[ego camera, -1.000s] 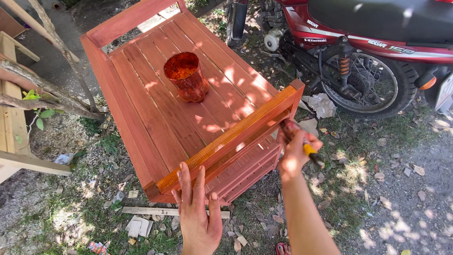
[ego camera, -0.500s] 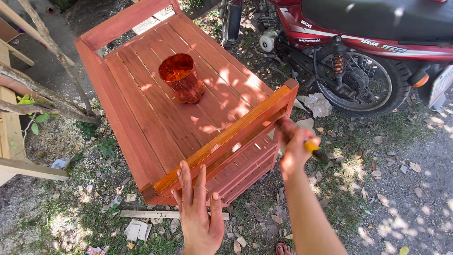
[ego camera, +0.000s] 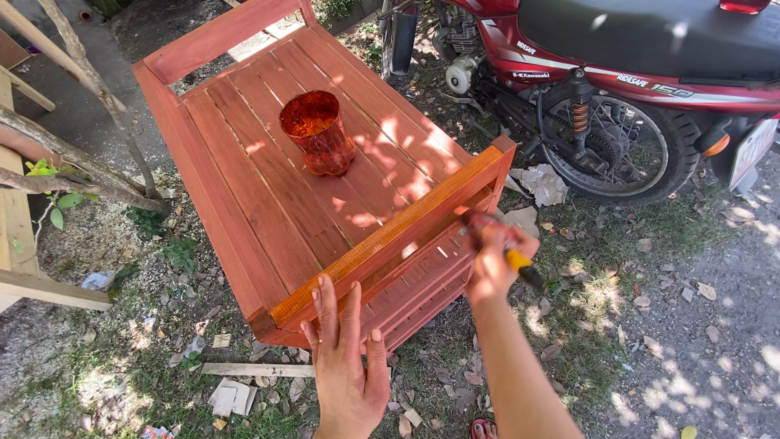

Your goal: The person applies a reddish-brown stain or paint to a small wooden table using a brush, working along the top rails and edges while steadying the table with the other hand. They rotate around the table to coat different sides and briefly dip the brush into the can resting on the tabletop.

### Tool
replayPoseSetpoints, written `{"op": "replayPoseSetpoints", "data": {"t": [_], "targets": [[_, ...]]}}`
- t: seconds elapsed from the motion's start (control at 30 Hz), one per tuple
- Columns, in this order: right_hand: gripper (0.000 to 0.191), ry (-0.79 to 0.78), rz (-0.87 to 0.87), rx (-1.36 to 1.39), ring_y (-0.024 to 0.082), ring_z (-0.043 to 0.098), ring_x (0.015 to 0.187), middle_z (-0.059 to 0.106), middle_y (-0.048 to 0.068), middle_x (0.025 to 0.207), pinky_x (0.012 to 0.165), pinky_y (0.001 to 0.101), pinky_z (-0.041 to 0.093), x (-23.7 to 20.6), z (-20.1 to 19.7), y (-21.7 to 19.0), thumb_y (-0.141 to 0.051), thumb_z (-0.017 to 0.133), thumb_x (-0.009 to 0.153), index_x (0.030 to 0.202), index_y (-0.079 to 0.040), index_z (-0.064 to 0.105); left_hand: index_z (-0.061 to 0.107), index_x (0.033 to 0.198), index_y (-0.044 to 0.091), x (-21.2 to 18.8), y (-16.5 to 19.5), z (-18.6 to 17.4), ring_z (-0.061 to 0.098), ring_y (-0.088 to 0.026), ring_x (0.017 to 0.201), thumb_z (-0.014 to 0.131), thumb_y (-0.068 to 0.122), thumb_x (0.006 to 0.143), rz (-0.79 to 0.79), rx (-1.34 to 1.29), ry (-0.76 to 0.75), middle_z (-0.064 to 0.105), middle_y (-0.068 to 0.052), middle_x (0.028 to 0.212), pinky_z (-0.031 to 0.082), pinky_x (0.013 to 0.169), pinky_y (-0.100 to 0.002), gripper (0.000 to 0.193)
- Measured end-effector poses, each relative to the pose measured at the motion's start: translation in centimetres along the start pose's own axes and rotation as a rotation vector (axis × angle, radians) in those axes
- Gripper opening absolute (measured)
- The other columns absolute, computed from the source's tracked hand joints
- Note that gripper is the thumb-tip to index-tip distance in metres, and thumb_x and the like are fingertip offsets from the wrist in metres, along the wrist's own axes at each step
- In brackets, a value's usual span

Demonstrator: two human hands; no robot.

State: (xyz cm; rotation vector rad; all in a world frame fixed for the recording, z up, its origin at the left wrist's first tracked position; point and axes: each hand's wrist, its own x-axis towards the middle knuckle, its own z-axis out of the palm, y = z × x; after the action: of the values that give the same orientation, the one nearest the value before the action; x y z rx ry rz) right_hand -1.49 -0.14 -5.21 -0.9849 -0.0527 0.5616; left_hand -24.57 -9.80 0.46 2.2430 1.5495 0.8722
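A red-stained wooden slatted cart [ego camera: 268, 203] stands on the ground in front of me. My right hand [ego camera: 494, 258] grips a paintbrush with a yellow-and-black handle [ego camera: 524, 267], its tip against the underside of the near top rail [ego camera: 398, 228]. My left hand [ego camera: 345, 366] hangs flat with fingers spread just below the rail's left end, holding nothing. A stain-covered plastic cup [ego camera: 318, 132] stands upright in the middle of the cart's top.
A red motorcycle [ego camera: 617, 89] is parked close behind the cart at the right. Raw timber pieces [ego camera: 24, 244] and a thin tree trunk [ego camera: 97, 97] are at the left. Wood scraps [ego camera: 236, 382] and dry leaves litter the grass.
My right hand with the brush has slid left and slightly down along the near rail. The left hand has stayed in place.
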Motion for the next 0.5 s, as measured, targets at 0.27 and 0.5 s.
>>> {"op": "replayPoseSetpoints", "data": {"t": [0.27, 0.5], "targets": [[0.03, -0.141, -0.224, -0.102, 0.023, 0.067, 0.102, 0.057, 0.018, 0.121, 0.08, 0.0325, 0.062, -2.0, -0.4, 0.8, -0.002, 0.062, 0.105, 0.122, -0.008, 0.039, 0.033, 0.158, 0.009, -0.6, -0.1, 0.5, 0.009, -0.049, 0.155, 0.038, 0.031, 0.104, 0.007, -0.027, -0.006, 0.01, -0.025, 0.17, 0.003, 0.116, -0.072, 0.059], [0.035, -0.057, -0.219, -0.027, 0.022, 0.063, 0.087, 0.052, 0.014, 0.115, 0.064, 0.0341, 0.059, 0.4, 0.6, 0.2, -0.001, 0.062, 0.1, 0.117, -0.011, 0.032, 0.036, 0.157, 0.009, -1.7, -1.1, -0.4, 0.009, -0.05, 0.155, 0.04, 0.033, 0.102, -0.002, 0.005, 0.011, 0.011, -0.025, 0.169, 0.003, 0.115, -0.072, 0.06]]}}
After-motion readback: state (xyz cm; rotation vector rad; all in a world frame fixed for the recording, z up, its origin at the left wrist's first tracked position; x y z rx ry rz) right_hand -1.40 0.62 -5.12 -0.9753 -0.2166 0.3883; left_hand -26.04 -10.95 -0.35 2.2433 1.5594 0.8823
